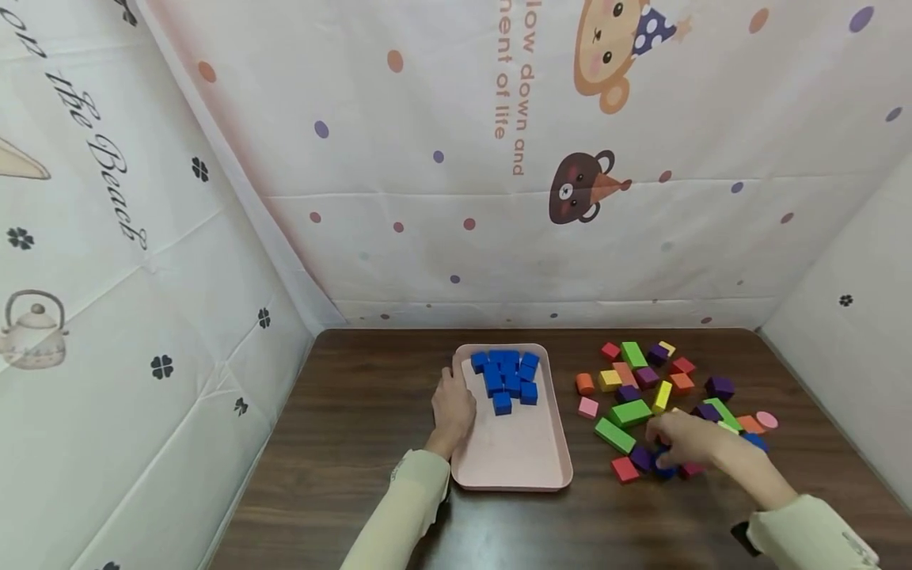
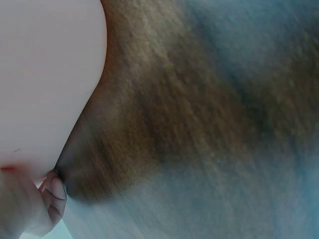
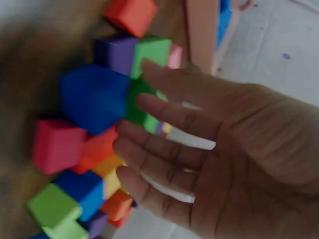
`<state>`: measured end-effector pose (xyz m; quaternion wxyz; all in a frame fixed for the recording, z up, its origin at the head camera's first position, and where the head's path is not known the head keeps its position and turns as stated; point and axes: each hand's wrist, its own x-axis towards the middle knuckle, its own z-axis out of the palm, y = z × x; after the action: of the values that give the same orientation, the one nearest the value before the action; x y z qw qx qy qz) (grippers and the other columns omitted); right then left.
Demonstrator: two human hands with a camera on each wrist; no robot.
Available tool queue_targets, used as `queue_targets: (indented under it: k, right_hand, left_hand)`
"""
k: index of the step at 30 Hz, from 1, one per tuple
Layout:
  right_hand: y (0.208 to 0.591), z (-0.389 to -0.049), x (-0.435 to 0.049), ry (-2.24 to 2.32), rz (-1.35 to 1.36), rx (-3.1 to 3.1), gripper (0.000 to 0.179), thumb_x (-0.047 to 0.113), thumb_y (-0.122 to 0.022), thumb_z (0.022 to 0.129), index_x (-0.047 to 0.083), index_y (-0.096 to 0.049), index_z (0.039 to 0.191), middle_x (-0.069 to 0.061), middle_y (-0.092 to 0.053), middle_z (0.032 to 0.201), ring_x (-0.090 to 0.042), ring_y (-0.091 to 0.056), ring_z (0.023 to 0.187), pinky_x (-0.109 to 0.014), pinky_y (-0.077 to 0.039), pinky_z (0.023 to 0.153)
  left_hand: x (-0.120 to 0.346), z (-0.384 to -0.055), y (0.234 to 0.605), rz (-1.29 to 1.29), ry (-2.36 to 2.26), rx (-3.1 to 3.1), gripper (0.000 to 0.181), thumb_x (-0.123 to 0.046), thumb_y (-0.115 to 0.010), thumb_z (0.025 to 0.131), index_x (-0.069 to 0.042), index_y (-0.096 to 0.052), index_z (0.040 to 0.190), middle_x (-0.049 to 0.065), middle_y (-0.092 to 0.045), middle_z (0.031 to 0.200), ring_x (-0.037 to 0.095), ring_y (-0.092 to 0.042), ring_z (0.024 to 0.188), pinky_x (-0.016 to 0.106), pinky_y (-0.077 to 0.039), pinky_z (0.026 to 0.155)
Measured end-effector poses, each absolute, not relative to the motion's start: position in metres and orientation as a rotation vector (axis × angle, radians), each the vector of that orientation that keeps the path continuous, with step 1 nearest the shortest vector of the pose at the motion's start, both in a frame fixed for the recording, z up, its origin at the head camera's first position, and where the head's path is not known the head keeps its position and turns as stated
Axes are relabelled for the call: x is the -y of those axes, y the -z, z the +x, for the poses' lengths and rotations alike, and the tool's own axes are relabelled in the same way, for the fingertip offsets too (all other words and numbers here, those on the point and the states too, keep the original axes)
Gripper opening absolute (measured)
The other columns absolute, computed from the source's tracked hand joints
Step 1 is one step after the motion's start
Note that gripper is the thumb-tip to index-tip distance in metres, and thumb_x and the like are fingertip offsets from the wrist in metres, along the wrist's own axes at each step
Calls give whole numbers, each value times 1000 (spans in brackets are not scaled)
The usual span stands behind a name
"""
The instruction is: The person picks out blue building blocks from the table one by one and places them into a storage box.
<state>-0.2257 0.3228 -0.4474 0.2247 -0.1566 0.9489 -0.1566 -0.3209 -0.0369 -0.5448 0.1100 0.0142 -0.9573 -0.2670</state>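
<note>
On the left, my left hand grips the left rim of a pink tray. In the left wrist view the curled fingers show at the tray's edge. Several blue blocks are gathered in the far part of the tray. My right hand reaches down over a spread of coloured blocks. Seen from the right wrist, its fingers are loosely extended and apart, with a blue block just beyond the fingertips. Nothing is pinched between them.
Around the right hand lie green blocks, a red block, purple blocks, an orange cylinder and a yellow block. Another blue block is at the right. Printed cloth walls border the wooden table.
</note>
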Motion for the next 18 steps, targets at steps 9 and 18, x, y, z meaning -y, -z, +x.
queue_targets:
  k: [9,18]
  right_hand:
    - [526,-229,-371,396,-524,-2641,35,19,-88,78,14,-66,105,-2,-69,106,-14,-65,92,-46,-61,80]
    - [454,-210,-323,371,-479,-2722,31,5,-84,78,5,-68,104,-6,-70,102,-25,-67,94,-48,-60,78]
  left_hand:
    - [38,-317,542,22,816,2825,63,-5,-68,95,-13,-36,149,27,-56,140,39,-69,109,51,-59,94]
    - [41,-321,544,23,772,2814,65,-6,-70,94,-15,-35,148,22,-61,125,31,-70,92,44,-62,87]
